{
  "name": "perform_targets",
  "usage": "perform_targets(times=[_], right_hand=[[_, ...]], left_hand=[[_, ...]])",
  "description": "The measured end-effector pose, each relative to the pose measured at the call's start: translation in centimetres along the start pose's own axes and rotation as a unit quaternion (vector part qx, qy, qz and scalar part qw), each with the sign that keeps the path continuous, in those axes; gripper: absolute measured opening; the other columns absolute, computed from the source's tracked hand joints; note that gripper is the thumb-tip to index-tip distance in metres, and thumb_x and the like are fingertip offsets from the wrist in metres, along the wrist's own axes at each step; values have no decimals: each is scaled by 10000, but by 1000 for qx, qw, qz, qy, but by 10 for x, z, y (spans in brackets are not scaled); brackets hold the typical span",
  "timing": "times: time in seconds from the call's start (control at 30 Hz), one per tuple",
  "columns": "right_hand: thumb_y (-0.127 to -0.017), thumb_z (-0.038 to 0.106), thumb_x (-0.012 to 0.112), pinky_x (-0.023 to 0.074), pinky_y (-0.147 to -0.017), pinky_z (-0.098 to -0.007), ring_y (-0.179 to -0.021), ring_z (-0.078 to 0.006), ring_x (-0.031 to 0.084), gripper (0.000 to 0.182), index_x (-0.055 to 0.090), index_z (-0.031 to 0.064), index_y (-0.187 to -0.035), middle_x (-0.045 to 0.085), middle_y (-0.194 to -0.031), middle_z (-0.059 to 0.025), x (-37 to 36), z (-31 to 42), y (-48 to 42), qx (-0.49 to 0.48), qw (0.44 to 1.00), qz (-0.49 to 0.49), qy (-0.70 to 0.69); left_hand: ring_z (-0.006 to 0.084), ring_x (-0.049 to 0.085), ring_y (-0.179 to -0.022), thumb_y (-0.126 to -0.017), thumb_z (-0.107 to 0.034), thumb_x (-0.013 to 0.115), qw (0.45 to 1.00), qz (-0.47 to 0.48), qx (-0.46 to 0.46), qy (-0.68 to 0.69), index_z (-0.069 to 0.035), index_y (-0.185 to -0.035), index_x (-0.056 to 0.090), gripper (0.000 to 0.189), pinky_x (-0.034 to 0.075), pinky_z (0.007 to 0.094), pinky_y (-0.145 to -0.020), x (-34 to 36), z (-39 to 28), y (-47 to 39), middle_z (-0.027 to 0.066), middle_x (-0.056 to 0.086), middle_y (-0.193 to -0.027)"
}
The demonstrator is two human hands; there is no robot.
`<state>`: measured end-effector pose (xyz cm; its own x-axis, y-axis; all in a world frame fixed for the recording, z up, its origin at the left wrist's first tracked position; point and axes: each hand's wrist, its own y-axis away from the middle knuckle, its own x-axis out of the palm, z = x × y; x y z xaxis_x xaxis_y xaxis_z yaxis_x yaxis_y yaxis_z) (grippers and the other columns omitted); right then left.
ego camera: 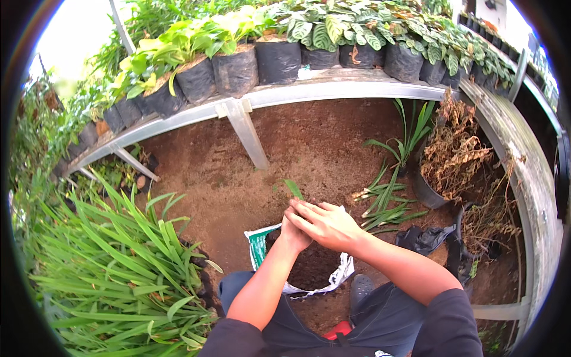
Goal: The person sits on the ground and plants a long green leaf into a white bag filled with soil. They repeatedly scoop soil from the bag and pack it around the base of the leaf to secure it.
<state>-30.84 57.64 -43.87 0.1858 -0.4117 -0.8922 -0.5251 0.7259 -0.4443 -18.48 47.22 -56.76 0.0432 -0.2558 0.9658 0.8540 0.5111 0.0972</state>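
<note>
Over the open mouth of a white and green plastic sack [258, 250], my two hands meet. Dark soil [312, 267] fills the sack. My right hand [328, 225] lies across my left hand [295, 232], its fingers covering most of the left fingers. Dirt shows on the fingertips. A green leaf [293, 189] shows just beyond the fingertips; whether it is held or lies on the ground behind, I cannot tell. What may be between the palms is hidden.
Bare-rooted leafy shoots [386, 207] lie on the soil floor at right, near a pot of dried plants [430, 194] and crumpled black plastic [424, 241]. Long-leaved plants [129, 267] crowd the left. A metal-edged bench [330, 93] carries black-bagged plants [279, 62] ahead.
</note>
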Motion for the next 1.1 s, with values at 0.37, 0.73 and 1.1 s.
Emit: perform_targets(times=[0.37,0.73,1.1], right_hand=[[-848,45,602,548,-938,-448,-1162,-362,644,490,551,47,-1334,551,-1424,-205,1,11,-25,86,977,-57,-184],[-821,-7,707,550,-843,-381,-1117,-309,615,321,665,46,-1135,575,-1253,-150,3,-2,-42,235,894,-158,-346],[-794,73,705,484,-907,-428,-1089,-315,603,270,680,4,-1054,663,-1096,-129,17,4,-28,76,974,-160,-145]], left_hand=[[255,663,-1036,-1030,-591,411,950,-94,60,-291,-102,-1131,622,542,547,422,-911,26,5,5,95,674,-1112],[198,647,-1001,-1040,-471,410,929,-155,121,-315,-157,-1161,600,387,532,415,-908,81,27,22,30,653,-1056],[248,636,-1105,-1070,-474,376,930,-143,99,-324,-117,-1148,609,433,501,442,-997,75,15,29,92,668,-1125]])
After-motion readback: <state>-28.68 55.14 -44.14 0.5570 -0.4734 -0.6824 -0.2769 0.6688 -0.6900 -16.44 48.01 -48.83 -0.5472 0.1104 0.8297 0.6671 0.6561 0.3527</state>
